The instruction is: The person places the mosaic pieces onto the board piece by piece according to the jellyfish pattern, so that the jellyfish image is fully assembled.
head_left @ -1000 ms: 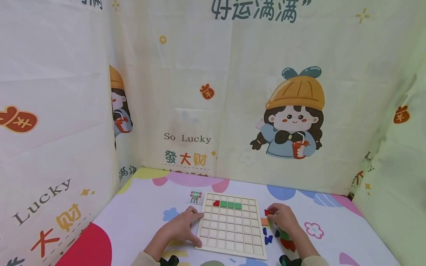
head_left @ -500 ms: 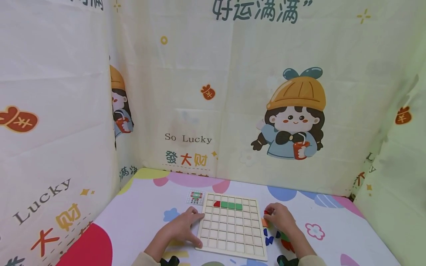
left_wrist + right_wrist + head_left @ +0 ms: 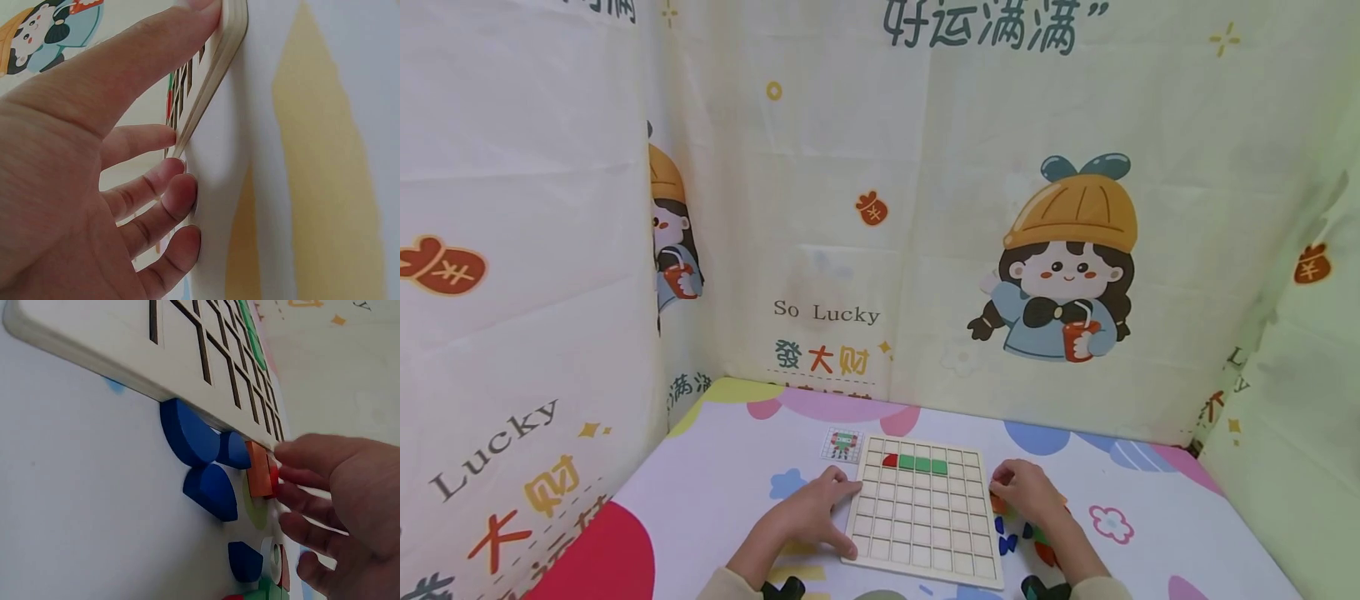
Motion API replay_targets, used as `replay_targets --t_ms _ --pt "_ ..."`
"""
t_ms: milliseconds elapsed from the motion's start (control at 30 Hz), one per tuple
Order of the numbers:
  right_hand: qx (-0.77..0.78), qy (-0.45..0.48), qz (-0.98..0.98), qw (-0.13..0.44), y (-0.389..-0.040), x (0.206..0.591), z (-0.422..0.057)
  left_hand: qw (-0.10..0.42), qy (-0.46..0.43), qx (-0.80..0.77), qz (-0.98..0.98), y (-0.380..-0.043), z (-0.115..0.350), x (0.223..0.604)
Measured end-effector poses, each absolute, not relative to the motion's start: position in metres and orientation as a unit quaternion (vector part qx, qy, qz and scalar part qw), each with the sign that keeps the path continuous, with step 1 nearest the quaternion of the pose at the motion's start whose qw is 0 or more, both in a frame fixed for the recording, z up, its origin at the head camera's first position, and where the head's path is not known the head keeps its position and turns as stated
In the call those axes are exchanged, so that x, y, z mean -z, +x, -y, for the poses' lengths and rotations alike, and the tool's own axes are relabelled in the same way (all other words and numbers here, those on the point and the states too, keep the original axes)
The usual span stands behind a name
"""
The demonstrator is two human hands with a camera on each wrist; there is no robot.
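Note:
A pale wooden grid board (image 3: 925, 566) lies on the table. One red piece (image 3: 891, 460) and a row of green squares (image 3: 922, 464) sit in its upper cells. My left hand (image 3: 810, 507) rests at its left edge, thumb (image 3: 156, 50) on the near corner and forefinger touching farther up. Beside the right edge, my right hand (image 3: 1030, 490) pinches a small red piece (image 3: 273, 477) between thumb and fingers, mostly hidden in the head view. Next to it lie orange pieces (image 3: 257, 469). Several blue rounded pieces (image 3: 189, 432) lie along the board's near right side.
A small pattern card (image 3: 842, 445) with a printed figure lies past the board's upper left corner. Green pieces (image 3: 269, 589) and red pieces (image 3: 1045, 552) lie partly under the right forearm. A printed cloth wall (image 3: 820, 250) stands behind the table.
My right hand has shifted slightly left, toward the board's right edge, and the red at its fingertips has gone from sight in the head view. My left hand stays at the board.

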State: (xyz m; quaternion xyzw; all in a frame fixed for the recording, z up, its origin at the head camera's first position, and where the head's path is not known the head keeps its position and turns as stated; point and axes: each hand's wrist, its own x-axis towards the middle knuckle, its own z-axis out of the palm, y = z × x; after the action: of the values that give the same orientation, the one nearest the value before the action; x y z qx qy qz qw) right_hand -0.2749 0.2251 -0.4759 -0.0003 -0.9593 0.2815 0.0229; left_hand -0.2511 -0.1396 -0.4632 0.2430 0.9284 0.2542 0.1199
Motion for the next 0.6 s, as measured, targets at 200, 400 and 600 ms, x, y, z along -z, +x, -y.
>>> replay_targets --t_ms 200,400,600 --pt "-0.301 0.007 0.954 0.006 -0.2731 0.4735 -0.2263 0.116 0.246 -0.252 -0.929 -0.2510 0.1399 0.4629" --pt "-0.290 0.005 0.957 0.018 -0.2708 0.4716 -0.2280 0.110 0.251 -0.252 -0.928 -0.2501 0.1399 0.4631" --pt "-0.286 0.000 0.958 0.027 -0.2727 0.4743 -0.2293 0.114 0.249 -0.255 -0.927 -0.2495 0.1399 0.4624"
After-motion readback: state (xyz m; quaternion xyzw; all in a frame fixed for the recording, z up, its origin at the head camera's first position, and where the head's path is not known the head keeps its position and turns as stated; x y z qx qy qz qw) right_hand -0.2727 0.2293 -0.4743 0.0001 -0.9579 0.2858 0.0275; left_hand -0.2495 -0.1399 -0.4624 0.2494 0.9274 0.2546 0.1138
